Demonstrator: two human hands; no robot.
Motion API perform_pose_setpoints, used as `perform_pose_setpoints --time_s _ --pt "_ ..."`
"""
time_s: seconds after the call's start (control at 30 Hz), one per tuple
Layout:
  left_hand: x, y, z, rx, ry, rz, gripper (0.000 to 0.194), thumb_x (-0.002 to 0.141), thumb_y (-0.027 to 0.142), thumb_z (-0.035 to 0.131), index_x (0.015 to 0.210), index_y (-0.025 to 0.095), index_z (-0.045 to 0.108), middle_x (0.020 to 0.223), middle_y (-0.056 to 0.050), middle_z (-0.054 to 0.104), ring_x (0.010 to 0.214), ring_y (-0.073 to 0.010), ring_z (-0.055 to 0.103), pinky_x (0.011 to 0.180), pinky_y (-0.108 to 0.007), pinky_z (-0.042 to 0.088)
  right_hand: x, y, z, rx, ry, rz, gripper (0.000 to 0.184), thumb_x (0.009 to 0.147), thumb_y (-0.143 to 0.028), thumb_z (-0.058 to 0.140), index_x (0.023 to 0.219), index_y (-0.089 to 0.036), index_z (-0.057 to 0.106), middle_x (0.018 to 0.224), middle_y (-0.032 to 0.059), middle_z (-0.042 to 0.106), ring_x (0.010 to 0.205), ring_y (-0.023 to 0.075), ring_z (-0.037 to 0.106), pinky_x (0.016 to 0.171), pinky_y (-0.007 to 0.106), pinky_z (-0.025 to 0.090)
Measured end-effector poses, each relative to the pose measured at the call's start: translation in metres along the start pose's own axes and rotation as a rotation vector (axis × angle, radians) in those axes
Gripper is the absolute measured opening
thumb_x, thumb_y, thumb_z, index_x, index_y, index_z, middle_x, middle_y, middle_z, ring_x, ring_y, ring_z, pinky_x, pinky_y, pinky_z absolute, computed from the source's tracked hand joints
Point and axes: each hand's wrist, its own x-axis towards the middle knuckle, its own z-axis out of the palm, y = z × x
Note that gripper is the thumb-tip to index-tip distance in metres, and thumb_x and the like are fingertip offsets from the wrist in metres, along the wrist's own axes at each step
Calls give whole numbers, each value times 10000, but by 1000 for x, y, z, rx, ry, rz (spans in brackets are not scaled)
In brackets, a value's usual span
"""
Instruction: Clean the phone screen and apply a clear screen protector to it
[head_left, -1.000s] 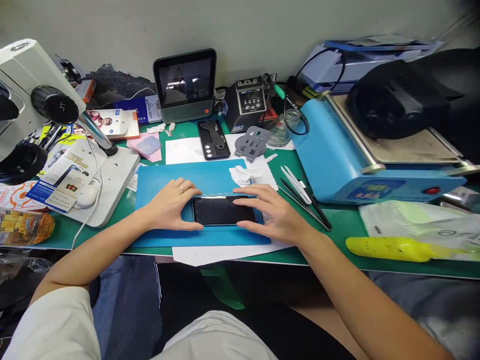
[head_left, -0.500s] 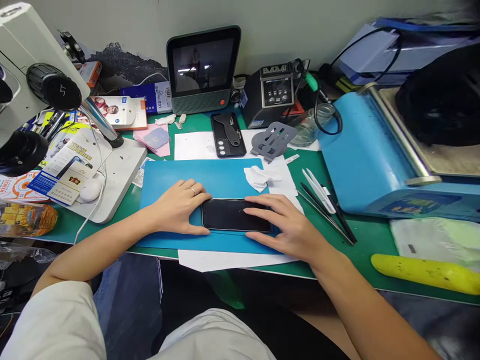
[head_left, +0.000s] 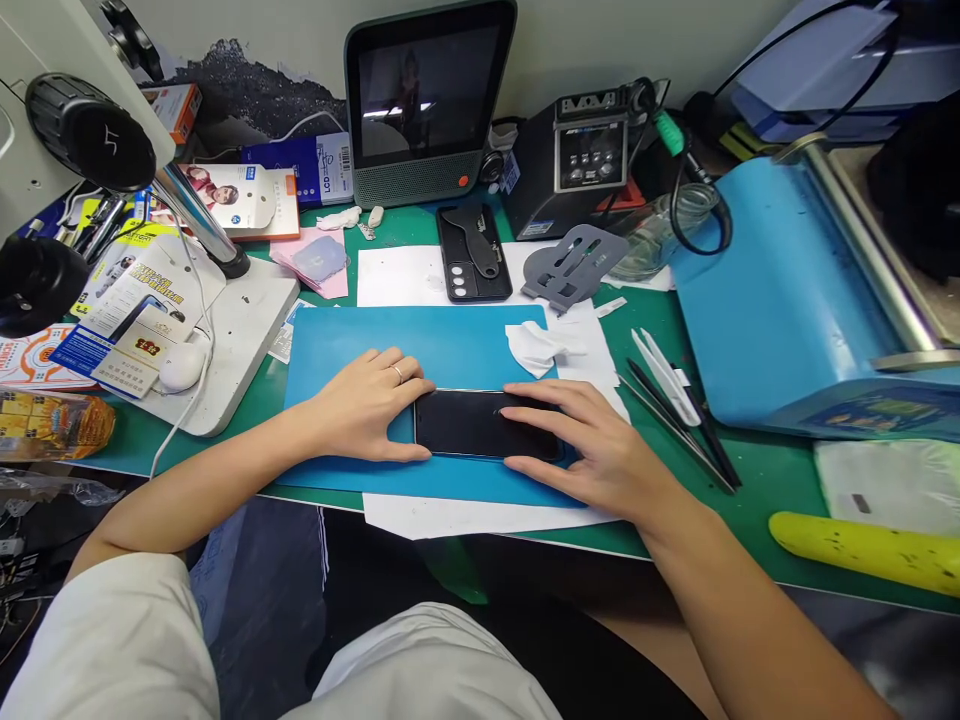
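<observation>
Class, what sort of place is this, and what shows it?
Probably an electronics repair bench, perhaps for phones: it holds a smartphone, a stand microscope and what looks like a soldering station.

- Left forearm (head_left: 217,472) slants in from 8 o'clock; left hand (head_left: 367,408) palm-down, thumb and forefinger parted toward 3 o'clock.
- Right forearm (head_left: 735,600) enters between 4 and 5; right hand (head_left: 604,447) spreads its fingers toward 9.
</observation>
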Motion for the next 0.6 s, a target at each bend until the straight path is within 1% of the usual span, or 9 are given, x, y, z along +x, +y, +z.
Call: perform_pose_setpoints --time_s 0.2,0.47,0.6 --pt "0 0 -1 4 -3 -1 704 880 666 724 1324 127 631 1231 -156 666 1054 -317 592 876 -426 437 0 0 0 9 -18 13 494 934 -353 754 1409 -284 638 1376 133 694 1234 345 647 1016 556 582" --pt "0 0 -1 27 9 4 712 883 680 713 1303 109 645 1214 -154 670 1033 -306 591 865 -419 450 1 0 -1 14 -51 42 518 953 -380 731 1442 -272 600 1390 135 684 1267 334 627 1054 533 561" --pt "0 1 -2 34 12 6 710 892 667 710 1310 97 643 1215 -155 671 1030 -302 591 860 -421 457 0 -1 -2 23 -61 74 532 953 -384 731 1455 -288 586 1399 125 680 1279 332 623 1072 536 549"
